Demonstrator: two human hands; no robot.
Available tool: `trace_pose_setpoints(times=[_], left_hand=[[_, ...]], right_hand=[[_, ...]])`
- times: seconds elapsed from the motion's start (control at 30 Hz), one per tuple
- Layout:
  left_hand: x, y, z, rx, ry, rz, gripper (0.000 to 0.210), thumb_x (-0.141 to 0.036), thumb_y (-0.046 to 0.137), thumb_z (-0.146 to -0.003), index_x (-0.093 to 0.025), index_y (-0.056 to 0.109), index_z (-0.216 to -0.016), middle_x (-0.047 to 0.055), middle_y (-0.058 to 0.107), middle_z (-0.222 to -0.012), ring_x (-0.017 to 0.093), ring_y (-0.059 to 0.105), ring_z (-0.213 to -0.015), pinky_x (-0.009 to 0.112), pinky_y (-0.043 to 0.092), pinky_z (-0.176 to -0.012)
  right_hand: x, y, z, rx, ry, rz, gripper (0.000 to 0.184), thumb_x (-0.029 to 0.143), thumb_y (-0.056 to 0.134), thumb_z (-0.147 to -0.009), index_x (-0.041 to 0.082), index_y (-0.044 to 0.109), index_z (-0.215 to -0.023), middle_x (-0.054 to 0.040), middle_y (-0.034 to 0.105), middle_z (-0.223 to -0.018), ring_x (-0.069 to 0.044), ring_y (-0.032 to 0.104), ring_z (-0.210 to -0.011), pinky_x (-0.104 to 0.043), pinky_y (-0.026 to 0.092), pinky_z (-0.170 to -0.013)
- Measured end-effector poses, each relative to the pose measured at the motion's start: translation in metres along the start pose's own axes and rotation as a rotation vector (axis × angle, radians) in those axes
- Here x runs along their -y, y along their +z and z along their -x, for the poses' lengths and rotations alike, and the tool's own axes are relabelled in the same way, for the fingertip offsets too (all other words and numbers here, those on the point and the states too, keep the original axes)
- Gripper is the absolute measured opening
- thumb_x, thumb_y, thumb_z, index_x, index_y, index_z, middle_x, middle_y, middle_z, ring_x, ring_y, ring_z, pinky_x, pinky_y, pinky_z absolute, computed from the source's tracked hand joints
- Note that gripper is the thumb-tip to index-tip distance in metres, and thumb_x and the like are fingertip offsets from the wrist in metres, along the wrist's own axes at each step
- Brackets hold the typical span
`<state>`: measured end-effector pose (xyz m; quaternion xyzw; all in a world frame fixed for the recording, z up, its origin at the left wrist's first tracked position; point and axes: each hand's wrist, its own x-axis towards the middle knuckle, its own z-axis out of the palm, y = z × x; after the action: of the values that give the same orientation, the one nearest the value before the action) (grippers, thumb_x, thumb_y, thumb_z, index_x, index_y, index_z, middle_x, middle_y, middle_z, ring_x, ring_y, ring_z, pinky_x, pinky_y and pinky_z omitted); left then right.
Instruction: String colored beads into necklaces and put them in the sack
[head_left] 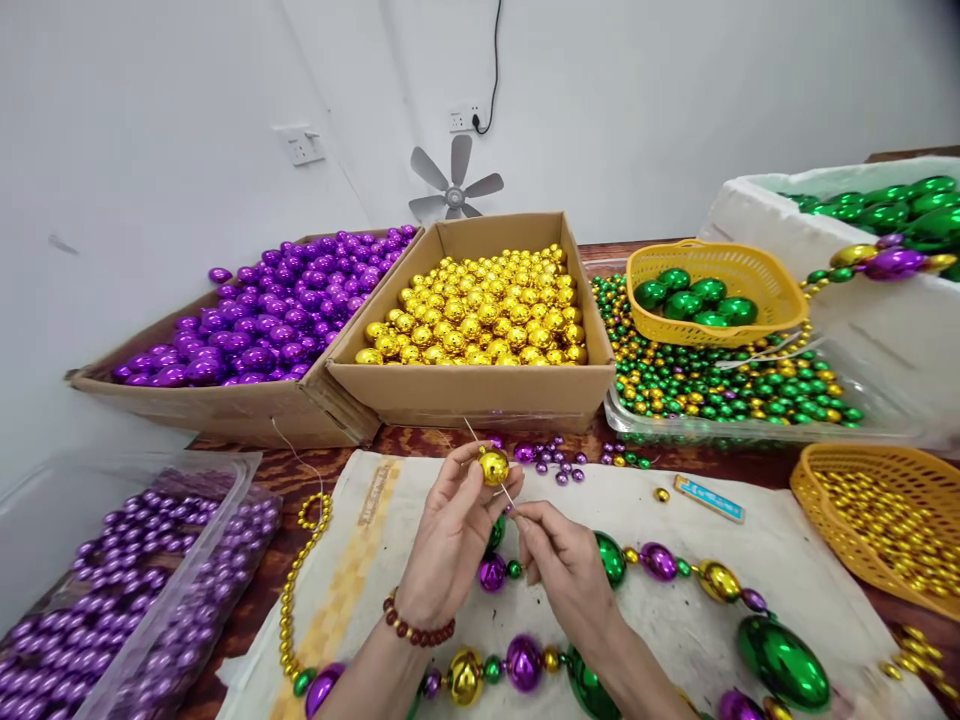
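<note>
My left hand (454, 520) wears a beaded bracelet (417, 622) and pinches a shiny gold bead (493, 466) above the cloth. A thin pale needle (505, 492) runs through this bead and sticks out at both sides. At its lower end, the fingertips of my right hand (559, 555) are closed on it. Beneath both hands lies a strand of large beads, with a purple bead (524, 662), a gold bead (464, 677) and a big green bead (784, 660) among them. Parts of the strand are hidden by my hands and forearms.
Ahead stand a carton of purple beads (210, 410) and a carton of gold beads (472, 385). A yellow basket (712, 328) rests on a tray of mixed beads; another basket (832, 540) sits right. Small gold beads (287, 620) trail left. A blue label (709, 499) lies on the cloth (750, 540).
</note>
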<state>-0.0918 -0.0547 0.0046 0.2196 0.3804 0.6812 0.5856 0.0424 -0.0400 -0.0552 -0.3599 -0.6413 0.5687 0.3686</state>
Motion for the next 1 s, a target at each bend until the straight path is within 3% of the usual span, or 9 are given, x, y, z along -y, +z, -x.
trace_pose_setpoints(times=[0.17, 0.33, 0.47, 0.57, 0.7, 0.8, 0.9, 1.0], left_hand=[[0.005, -0.006, 0.006, -0.033, -0.030, -0.169, 0.026, -0.029, 0.053, -0.092, -0.023, 0.055, -0.118, 0.008, 0.058, -0.125, 0.024, 0.056, -0.113, 0.037, 0.045, -0.095], [0.007, -0.014, 0.004, 0.076, -0.132, -0.460, 0.032, -0.033, 0.054, -0.091, -0.023, 0.056, -0.122, 0.008, 0.059, -0.125, 0.022, 0.056, -0.111, 0.033, 0.045, -0.093], [0.007, -0.025, -0.022, 0.100, -0.044, -0.788, 0.035, -0.040, 0.049, -0.092, -0.022, 0.058, -0.121, 0.008, 0.062, -0.120, 0.022, 0.058, -0.109, 0.034, 0.044, -0.094], [0.014, -0.024, -0.058, 0.298, 0.087, -1.109, 0.031, -0.037, 0.050, -0.092, -0.022, 0.060, -0.117, 0.007, 0.064, -0.115, 0.022, 0.059, -0.105, 0.033, 0.045, -0.092], [0.040, 0.002, -0.100, 0.774, 0.308, -1.477, 0.026, -0.028, 0.044, -0.094, -0.021, 0.064, -0.109, 0.006, 0.066, -0.101, 0.018, 0.062, -0.093, 0.029, 0.047, -0.084], [0.065, 0.032, -0.116, 0.996, 0.454, -1.687, 0.027, -0.021, 0.041, -0.094, -0.022, 0.062, -0.110, 0.006, 0.063, -0.101, 0.017, 0.062, -0.090, 0.027, 0.048, -0.080], [0.093, 0.057, -0.127, 1.039, 0.536, -1.897, 0.028, -0.016, 0.038, -0.094, -0.021, 0.059, -0.111, 0.009, 0.062, -0.103, 0.019, 0.064, -0.085, 0.030, 0.048, -0.074], [0.120, 0.069, -0.137, 0.993, 0.541, -1.973, 0.026, -0.013, 0.036, -0.093, -0.016, 0.059, -0.105, 0.014, 0.065, -0.092, 0.023, 0.065, -0.078, 0.034, 0.047, -0.070]], right_hand=[[0.003, -0.006, -0.001, 0.103, -0.009, -0.022, 0.029, 0.016, 0.044, -0.093, 0.022, 0.058, -0.118, 0.0020, 0.065, -0.079, -0.010, 0.063, -0.063, -0.019, 0.046, -0.059], [-0.002, -0.008, 0.002, -0.069, 0.122, -0.173, 0.016, 0.019, 0.048, -0.091, 0.018, 0.064, -0.091, 0.0001, 0.070, -0.078, -0.011, 0.068, -0.062, -0.017, 0.043, -0.052], [-0.002, -0.009, 0.003, -0.145, 0.154, -0.325, 0.014, 0.020, 0.052, -0.089, 0.017, 0.065, -0.085, 0.0001, 0.070, -0.074, -0.010, 0.066, -0.055, -0.015, 0.039, -0.046], [-0.003, -0.009, 0.007, -0.155, 0.133, -0.408, 0.013, 0.020, 0.055, -0.087, 0.016, 0.067, -0.084, -0.0009, 0.070, -0.074, -0.010, 0.065, -0.053, -0.015, 0.035, -0.044], [-0.010, -0.007, 0.015, -0.190, 0.085, -0.448, 0.013, 0.020, 0.056, -0.087, 0.015, 0.068, -0.082, -0.0019, 0.071, -0.073, -0.010, 0.065, -0.053, -0.015, 0.033, -0.043], [-0.017, -0.006, 0.021, -0.199, 0.048, -0.452, 0.015, 0.021, 0.057, -0.087, 0.015, 0.069, -0.081, -0.0025, 0.071, -0.073, -0.010, 0.065, -0.052, -0.015, 0.033, -0.042], [-0.022, -0.006, 0.023, -0.196, 0.021, -0.445, 0.016, 0.024, 0.057, -0.087, 0.015, 0.069, -0.083, -0.0033, 0.071, -0.073, -0.010, 0.065, -0.049, -0.015, 0.035, -0.041], [-0.024, -0.006, 0.022, -0.199, 0.009, -0.416, 0.019, 0.028, 0.057, -0.088, 0.015, 0.069, -0.082, -0.0032, 0.071, -0.070, -0.011, 0.065, -0.049, -0.014, 0.038, -0.042]])
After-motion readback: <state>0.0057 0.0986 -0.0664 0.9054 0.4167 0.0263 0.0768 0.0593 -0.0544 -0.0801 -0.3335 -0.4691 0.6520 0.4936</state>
